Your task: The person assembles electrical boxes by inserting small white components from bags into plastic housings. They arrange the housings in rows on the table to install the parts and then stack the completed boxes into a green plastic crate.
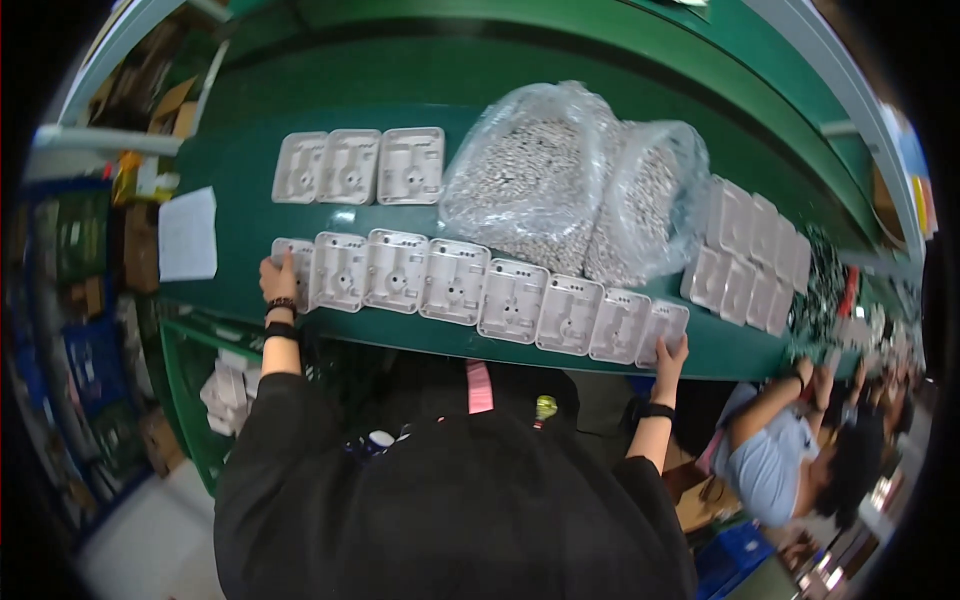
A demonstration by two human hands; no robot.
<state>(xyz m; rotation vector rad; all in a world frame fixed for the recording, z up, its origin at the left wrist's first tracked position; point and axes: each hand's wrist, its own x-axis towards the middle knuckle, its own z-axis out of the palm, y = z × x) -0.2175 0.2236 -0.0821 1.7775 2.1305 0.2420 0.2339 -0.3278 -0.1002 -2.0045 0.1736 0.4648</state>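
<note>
A row of several white plastic housings (455,285), open side up with screw posts and ribs inside, runs along the near edge of the green table. At its left end my left hand (276,280) grips the outermost housing (299,262), fingers over its outer side. The other end housing (660,325) is held by my right hand (671,362), thumb and fingers at its lower right corner. The housings between stand side by side, nearly touching. Beyond the row, at the back left, lie three more housings (349,168).
Two clear plastic bags (545,165) full of small light parts stand behind the row. Stacked housings (745,250) and dark cables (822,275) lie to the right. A paper sheet (188,235) is at left, a green crate (190,400) below. A co-worker (770,450) works at right.
</note>
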